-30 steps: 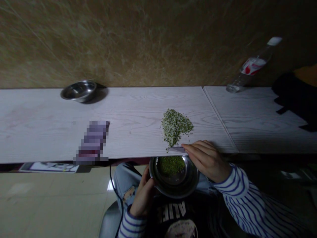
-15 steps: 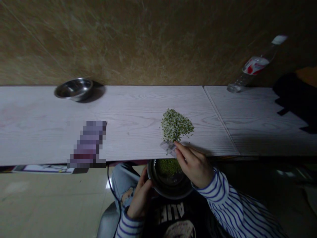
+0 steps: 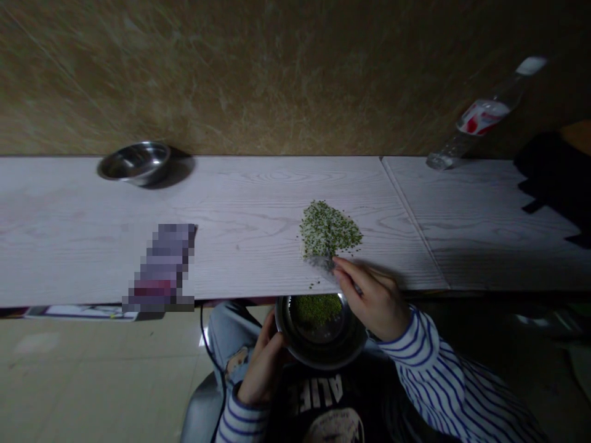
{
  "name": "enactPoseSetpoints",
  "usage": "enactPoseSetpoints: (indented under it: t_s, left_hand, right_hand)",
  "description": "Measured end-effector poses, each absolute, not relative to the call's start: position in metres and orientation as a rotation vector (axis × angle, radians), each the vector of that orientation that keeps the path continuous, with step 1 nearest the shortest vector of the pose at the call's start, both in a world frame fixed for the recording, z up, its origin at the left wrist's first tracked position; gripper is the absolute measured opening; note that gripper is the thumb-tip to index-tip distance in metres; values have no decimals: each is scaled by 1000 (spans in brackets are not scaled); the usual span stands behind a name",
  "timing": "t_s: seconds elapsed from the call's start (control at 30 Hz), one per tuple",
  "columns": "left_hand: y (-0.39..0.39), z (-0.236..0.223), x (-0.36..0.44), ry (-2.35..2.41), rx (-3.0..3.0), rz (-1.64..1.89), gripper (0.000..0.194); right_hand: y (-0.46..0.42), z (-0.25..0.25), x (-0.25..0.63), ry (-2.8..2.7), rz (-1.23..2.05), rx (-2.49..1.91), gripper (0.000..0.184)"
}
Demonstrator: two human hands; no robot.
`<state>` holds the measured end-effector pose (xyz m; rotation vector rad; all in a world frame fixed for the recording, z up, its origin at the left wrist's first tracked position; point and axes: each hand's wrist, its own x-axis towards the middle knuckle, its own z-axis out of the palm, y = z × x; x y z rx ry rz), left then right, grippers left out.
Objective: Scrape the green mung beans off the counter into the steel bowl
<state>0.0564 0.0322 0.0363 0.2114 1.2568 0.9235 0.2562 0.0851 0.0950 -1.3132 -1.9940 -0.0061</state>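
Note:
My left hand point(image 3: 264, 364) grips the left rim of a metal bowl point(image 3: 318, 358), held just below the table's front edge. Green beans point(image 3: 318, 309) lie in the bottom of this bowl. Between the thumb and fingers of my right hand point(image 3: 372, 298) is a thin, greyish flat piece point(image 3: 322, 266), perhaps plastic or card; its kind is unclear. It touches the near end of a spread pile of mixed green beans and white grains point(image 3: 327, 229) on the table. A few stray beans lie nearer the edge.
A second metal bowl point(image 3: 136, 165) sits tilted at the back left of the pale wooden table point(image 3: 249, 209). A blurred-out flat object point(image 3: 161, 264) lies near the front left edge. At the back right stand a clear bottle point(image 3: 482, 117) and a dark item point(image 3: 554, 175). A wall rises behind.
My right hand has moved from the table edge up to the pile's near end with the flat piece. The left hand keeps its hold on the bowl. The view has shifted slightly.

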Motion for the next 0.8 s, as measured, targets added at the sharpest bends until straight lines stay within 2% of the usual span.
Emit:
enactPoseSetpoints:
  t_s: [0.33,0.8]
  left_hand:
    - [31,38,56,1246,197,944,63]
    - [30,36,57,1283,241,919,68]
  right_hand:
    - [79,87,242,-2060,21,-1244,25]
    - [122,82,272,-2025,-7,-1331,24]
